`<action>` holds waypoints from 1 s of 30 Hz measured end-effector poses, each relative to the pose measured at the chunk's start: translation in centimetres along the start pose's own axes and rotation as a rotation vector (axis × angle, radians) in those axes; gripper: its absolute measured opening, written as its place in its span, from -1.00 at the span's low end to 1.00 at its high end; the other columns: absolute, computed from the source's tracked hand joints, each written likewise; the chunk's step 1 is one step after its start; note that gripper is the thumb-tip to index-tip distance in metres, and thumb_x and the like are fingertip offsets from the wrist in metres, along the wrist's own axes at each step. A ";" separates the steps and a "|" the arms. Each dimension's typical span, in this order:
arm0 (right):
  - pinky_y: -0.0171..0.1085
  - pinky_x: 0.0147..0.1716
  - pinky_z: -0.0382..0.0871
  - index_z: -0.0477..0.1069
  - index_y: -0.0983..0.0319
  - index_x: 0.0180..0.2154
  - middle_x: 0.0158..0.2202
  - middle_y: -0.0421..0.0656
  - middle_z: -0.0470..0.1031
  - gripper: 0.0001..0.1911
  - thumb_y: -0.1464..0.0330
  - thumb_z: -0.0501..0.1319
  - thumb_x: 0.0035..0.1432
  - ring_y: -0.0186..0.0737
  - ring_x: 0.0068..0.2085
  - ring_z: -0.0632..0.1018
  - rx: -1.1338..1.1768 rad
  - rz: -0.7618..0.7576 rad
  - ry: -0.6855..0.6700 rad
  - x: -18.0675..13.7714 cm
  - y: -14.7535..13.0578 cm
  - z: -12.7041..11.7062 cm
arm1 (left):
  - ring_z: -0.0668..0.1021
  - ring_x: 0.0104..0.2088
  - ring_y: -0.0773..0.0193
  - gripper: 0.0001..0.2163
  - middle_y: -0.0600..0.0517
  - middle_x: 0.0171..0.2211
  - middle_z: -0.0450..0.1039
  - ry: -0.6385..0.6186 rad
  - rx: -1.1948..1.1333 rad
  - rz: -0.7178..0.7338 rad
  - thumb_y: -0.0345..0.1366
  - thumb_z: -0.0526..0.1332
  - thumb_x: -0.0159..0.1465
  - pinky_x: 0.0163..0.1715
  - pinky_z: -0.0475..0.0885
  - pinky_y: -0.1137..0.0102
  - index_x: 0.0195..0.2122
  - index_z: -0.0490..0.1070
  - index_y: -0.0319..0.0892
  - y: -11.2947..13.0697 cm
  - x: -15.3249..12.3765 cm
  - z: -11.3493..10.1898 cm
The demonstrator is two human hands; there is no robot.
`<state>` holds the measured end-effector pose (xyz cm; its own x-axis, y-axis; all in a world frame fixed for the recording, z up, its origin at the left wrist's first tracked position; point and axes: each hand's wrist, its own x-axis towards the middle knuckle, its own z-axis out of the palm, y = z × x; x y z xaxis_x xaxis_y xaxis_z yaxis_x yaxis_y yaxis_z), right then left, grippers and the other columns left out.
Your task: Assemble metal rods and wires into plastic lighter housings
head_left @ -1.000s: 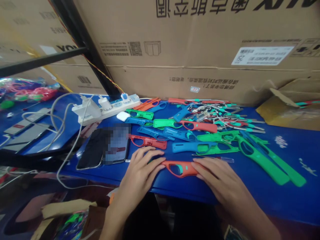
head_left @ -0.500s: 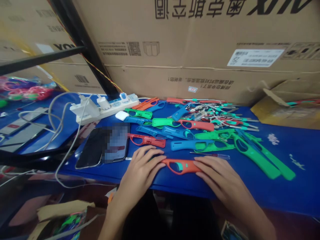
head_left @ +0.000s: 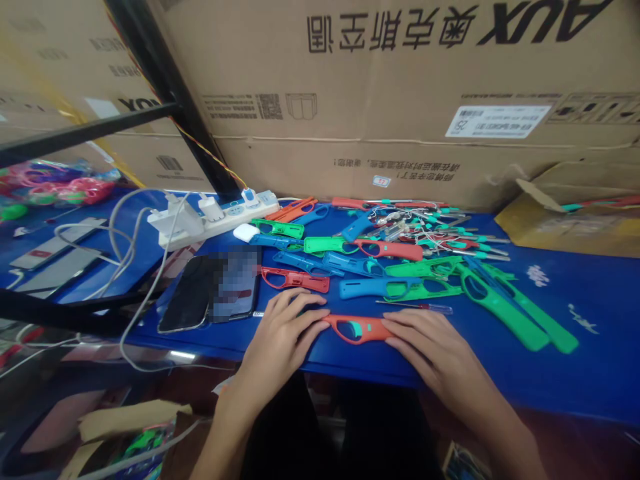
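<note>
Orange casing [head_left: 376, 333] (turquoise trigger [head_left: 357, 330] inside), held crosswise near table edge [head_left: 340, 362]

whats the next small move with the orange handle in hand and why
Perhaps press along the orange handle to check it's closed: the left hand and right hand hold its ends, and the teal trigger shows in its loop.

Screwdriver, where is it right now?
In the head view, the screwdriver lies on the blue table, right of centre, just beyond the fingers of the right hand and on the near side of a blue handle.
</note>
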<state>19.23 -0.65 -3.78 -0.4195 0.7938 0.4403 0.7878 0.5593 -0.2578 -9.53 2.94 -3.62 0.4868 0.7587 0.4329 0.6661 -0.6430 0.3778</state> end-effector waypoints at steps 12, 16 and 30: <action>-0.07 0.01 0.40 0.56 0.23 -0.04 -0.04 -0.10 0.66 -0.68 0.34 0.03 0.49 -0.12 -0.10 0.62 -0.228 -0.084 0.047 0.6 -1.4 -0.1 | 0.50 0.09 0.09 -0.86 0.00 0.01 0.60 0.005 0.078 0.029 -0.31 0.23 0.44 0.16 0.33 0.03 -0.05 0.56 -0.09 0.7 0.4 -0.2; -0.06 0.03 0.36 0.50 0.27 -0.02 -0.03 -0.06 0.64 -0.75 0.36 0.08 0.46 -0.08 -0.07 0.59 -0.272 -0.085 0.058 0.6 -2.5 0.2 | 0.53 0.06 0.09 -0.87 0.04 -0.06 0.63 0.062 0.108 0.065 -0.37 0.19 0.46 0.32 0.12 -0.11 -0.08 0.53 -0.12 1.1 0.5 -0.5; -0.22 -0.30 0.39 0.42 0.30 0.04 -0.22 -0.06 0.61 -0.66 0.57 -0.02 0.37 -0.16 -0.30 0.58 -0.428 -0.240 0.021 0.7 -1.3 -0.6 | 0.55 -0.03 0.06 -0.74 -0.10 -0.10 0.63 -0.043 0.361 0.332 -0.37 0.17 0.46 0.35 0.15 -0.20 0.13 0.46 -0.27 2.7 1.9 -2.1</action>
<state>18.19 -0.92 -2.64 -0.6058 0.6473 0.4627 0.7868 0.5739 0.2272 -8.03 2.45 -0.04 0.7240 0.5275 0.4445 0.6206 -0.7794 -0.0860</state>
